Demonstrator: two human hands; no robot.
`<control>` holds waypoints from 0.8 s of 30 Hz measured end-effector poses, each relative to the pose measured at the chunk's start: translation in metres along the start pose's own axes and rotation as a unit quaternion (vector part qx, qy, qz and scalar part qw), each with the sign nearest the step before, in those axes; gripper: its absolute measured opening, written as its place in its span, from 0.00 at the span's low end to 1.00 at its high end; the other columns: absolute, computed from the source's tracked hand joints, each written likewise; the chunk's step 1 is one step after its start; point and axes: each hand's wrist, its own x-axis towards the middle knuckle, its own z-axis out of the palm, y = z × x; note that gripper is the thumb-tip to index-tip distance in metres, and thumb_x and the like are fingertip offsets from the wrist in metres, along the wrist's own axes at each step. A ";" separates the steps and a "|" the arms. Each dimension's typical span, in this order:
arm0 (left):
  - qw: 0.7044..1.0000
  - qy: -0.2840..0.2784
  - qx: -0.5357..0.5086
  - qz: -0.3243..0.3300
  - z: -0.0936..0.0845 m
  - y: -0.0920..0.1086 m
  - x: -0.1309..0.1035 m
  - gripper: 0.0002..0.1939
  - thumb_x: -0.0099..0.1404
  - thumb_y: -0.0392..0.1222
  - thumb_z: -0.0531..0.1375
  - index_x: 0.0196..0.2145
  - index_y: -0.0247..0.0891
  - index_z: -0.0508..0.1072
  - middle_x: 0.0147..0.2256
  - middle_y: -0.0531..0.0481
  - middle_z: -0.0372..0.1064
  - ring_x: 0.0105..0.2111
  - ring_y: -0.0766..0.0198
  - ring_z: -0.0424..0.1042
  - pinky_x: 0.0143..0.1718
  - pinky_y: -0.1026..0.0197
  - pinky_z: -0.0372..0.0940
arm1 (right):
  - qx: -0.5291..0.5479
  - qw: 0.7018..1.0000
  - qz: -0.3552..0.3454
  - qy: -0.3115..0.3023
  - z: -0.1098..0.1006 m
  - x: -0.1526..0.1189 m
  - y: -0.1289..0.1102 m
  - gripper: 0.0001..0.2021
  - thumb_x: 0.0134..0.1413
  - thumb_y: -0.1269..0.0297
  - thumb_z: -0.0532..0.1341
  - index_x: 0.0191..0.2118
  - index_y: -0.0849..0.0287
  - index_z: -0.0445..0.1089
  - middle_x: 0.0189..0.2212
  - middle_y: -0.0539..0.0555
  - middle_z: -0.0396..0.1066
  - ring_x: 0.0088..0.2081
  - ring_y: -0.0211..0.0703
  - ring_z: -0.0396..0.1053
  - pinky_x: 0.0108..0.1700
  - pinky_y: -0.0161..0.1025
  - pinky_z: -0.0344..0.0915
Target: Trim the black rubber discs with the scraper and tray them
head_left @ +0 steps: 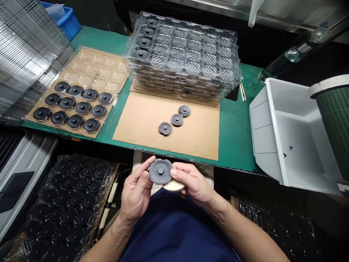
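A black round disc (pixel 156 172) with a metal nut at its centre is held up above my lap. My left hand (pixel 137 192) pinches its left edge between thumb and fingers. On the other side, my right hand (pixel 195 183) grips a cream-coloured round pad (pixel 174 186) under the disc, its thumb lying at the disc's right edge. The pad is partly hidden by the disc and by my fingers. Beyond my hands, three similar discs (pixel 165 128) lie in a slanting row on a cardboard sheet (pixel 136 120).
A stack of clear plastic trays (pixel 185 78) stands behind the cardboard, discs in its left column. Another tray (pixel 77 78) at left holds several discs. A white bin (pixel 272 145) sits at right on the green table (pixel 237 127). A filled tray (pixel 71 196) is lower left.
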 end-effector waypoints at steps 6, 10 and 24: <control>0.999 -0.038 0.028 0.021 0.000 0.000 -0.003 0.21 0.68 0.44 0.67 0.58 0.46 0.78 0.52 0.44 0.79 0.53 0.56 0.77 0.56 0.63 0.70 | -0.070 0.997 -0.029 -0.004 -0.003 -0.004 -0.002 0.20 0.65 0.46 0.61 0.31 0.58 0.65 0.22 0.44 0.59 0.20 0.31 0.54 0.21 0.29 0.54; 0.994 -0.073 0.082 0.007 0.004 -0.001 -0.005 0.31 0.67 0.38 0.67 0.65 0.50 0.68 0.54 0.46 0.77 0.56 0.55 0.75 0.57 0.58 0.70 | -0.156 0.985 -0.075 0.021 0.002 -0.005 0.002 0.21 0.70 0.47 0.57 0.31 0.58 0.64 0.22 0.44 0.57 0.23 0.32 0.54 0.26 0.31 0.53; 0.994 0.005 0.098 -0.040 0.010 -0.002 0.004 0.19 0.68 0.49 0.66 0.53 0.38 0.80 0.39 0.42 0.83 0.41 0.54 0.81 0.45 0.58 0.75 | -0.223 0.964 -0.139 0.041 0.011 -0.008 0.017 0.22 0.72 0.49 0.53 0.29 0.58 0.60 0.25 0.46 0.52 0.27 0.34 0.48 0.29 0.36 0.47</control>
